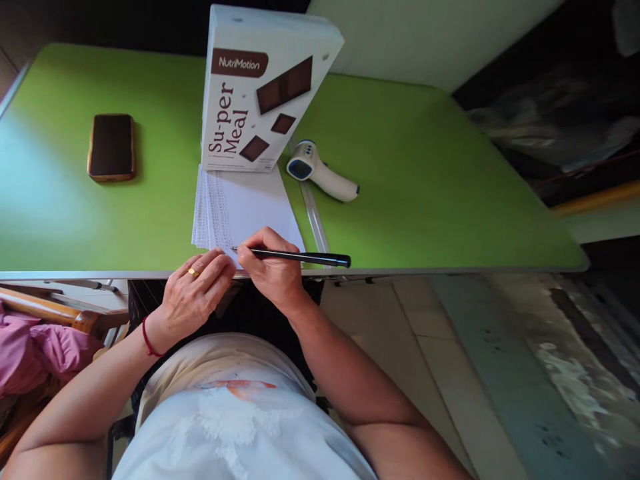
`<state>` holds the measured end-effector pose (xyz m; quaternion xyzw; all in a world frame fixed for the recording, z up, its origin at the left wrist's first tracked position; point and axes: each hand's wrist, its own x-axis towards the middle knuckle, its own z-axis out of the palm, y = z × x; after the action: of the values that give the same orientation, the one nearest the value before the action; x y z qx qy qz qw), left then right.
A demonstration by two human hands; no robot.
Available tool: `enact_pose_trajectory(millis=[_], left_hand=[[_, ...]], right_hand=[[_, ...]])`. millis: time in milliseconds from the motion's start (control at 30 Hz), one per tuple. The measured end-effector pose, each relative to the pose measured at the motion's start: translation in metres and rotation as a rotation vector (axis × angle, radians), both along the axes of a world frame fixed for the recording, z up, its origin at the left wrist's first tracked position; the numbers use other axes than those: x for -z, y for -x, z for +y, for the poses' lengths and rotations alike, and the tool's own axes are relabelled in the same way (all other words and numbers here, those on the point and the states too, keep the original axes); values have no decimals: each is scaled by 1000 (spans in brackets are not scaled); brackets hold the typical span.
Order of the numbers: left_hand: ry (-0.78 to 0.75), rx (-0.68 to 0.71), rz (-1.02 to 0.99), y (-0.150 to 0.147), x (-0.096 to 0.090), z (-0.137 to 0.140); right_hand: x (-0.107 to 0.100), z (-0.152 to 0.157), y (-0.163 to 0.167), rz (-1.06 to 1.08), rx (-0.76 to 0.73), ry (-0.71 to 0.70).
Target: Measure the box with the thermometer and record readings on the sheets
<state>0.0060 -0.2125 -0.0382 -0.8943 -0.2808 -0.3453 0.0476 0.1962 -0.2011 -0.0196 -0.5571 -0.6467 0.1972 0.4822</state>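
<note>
My right hand [273,267] is closed around a black pen [320,258], its tip touching the paper and its glossy end pointing right. Beneath it lie white sheets of paper [260,200], with rows of small handwriting down their left side. My left hand [197,287] rests nearly flat over the lower edge of the sheets, fingers stretched out and holding nothing. Just beyond the paper, a white box [280,40] printed "NutriMotion Su-per Meal" stands upright, covering the far end of the sheets.
A white infrared thermometer [330,181] lies right of the box, beside a clear ruler-like strip [314,217]. Farther left on the green table [425,180] is a phone [112,147] in a brown case. Pink cloth [45,350] hangs over wooden furniture at lower left.
</note>
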Motion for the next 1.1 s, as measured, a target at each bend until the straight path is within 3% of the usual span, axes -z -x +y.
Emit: enact_pose_trajectory(millis=[533,733,1100], left_hand=[[-98,-22,10,-1,-2,1],[-160,-31,13,-4,-7,2],[-158,-30,18,-3,-6,2]], right_hand=[[1,0,-2,0,-32,-49],[5,0,-4,3,-40,-164],[4,1,-3,-11,-46,-162]])
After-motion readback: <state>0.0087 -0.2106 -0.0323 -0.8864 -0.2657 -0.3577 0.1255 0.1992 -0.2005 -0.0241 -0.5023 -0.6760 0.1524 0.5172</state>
